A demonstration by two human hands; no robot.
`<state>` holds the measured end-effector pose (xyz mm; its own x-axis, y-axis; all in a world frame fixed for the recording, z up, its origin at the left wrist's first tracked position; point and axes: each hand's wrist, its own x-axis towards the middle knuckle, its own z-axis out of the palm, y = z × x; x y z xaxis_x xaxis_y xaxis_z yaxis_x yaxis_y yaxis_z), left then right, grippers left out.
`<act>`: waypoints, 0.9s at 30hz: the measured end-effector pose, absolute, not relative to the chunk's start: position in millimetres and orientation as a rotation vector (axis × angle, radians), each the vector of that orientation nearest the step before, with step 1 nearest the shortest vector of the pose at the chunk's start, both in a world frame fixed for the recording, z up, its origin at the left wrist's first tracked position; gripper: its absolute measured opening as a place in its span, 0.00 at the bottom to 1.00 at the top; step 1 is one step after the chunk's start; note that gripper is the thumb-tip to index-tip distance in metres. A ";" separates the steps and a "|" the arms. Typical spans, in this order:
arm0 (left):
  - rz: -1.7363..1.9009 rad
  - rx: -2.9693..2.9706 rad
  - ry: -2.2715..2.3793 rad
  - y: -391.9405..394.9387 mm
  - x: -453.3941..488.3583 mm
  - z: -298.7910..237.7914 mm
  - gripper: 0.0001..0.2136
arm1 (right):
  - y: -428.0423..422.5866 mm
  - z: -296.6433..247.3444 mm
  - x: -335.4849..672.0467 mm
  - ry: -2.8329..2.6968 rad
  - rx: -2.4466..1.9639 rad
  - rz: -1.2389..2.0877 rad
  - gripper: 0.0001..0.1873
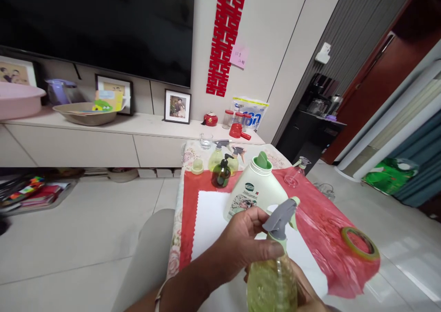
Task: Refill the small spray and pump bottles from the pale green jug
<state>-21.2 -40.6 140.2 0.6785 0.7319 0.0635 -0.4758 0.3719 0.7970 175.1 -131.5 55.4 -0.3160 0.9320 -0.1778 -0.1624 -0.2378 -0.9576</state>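
Note:
A clear spray bottle (272, 284) of yellowish liquid stands nearly upright close to me, topped by a grey and pale green trigger head (280, 218). My left hand (251, 241) grips it at the collar, thumb across the neck and fingers curled by the head. Lower down, my right hand (306, 289) is wrapped around the bottle's body, mostly hidden behind it. Just beyond stands a large white detergent jug (260, 188), uncapped, with a green pour spout. Its pale green cap (197, 166) appears to be the one at the table's left. A white sheet (210, 211) lies underneath.
Behind the jug are a dark green pump bottle (221, 173), spray bottles (216, 158) and a glass (206, 140). A clear spray bottle (292, 178) and a roll of tape (360, 243) sit on the red plastic cover (330, 229). A cabinet (151, 128) runs behind.

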 end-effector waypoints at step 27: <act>1.448 0.323 0.224 -9.6 -45.3 137.3 0.17 | -146.4 53.9 217.4 -1.155 -1.274 1.391 0.58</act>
<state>-45.3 -9.6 137.3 0.1136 0.9925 0.0441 -0.9329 0.0914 0.3482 217.4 -146.4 53.9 -0.0680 0.9847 -0.1604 -0.0230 -0.1623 -0.9865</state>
